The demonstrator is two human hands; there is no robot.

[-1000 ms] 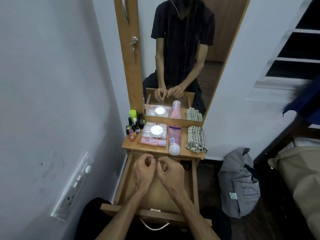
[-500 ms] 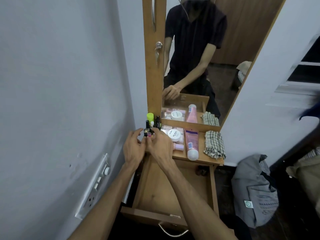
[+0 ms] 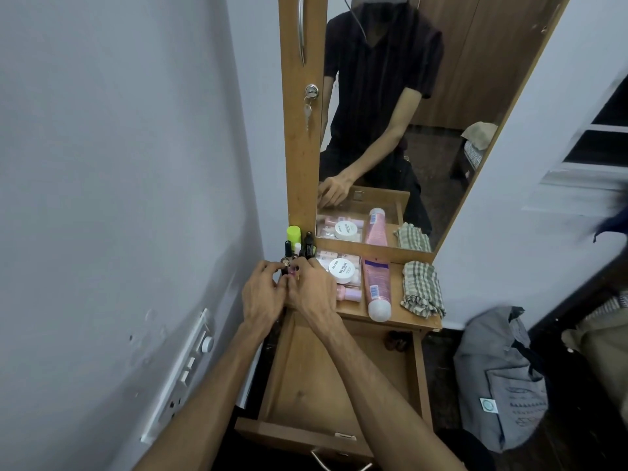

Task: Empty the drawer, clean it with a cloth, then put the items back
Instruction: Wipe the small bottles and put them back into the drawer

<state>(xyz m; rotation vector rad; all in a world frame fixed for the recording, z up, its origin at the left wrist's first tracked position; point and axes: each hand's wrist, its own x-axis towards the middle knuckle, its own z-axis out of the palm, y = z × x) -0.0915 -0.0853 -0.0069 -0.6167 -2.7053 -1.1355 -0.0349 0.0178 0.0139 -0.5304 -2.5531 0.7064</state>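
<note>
Head view: bottles (image 3: 291, 263) behind hands (image 3: 289, 294)

Both hands meet at the back-left corner of the wooden bench (image 3: 396, 312), where small bottles (image 3: 299, 244) stand against the mirror (image 3: 424, 107) frame. The left hand (image 3: 263, 295) and the right hand (image 3: 314, 288) curl their fingers round little bottles there; exactly which ones is hidden. To the right lie a white round jar (image 3: 341, 270), a pink tube (image 3: 375, 288) and a folded checked cloth (image 3: 423, 288). Below, the drawer (image 3: 419, 375) stands pulled out. A grey bag (image 3: 503, 379) sits on the floor.
</note>
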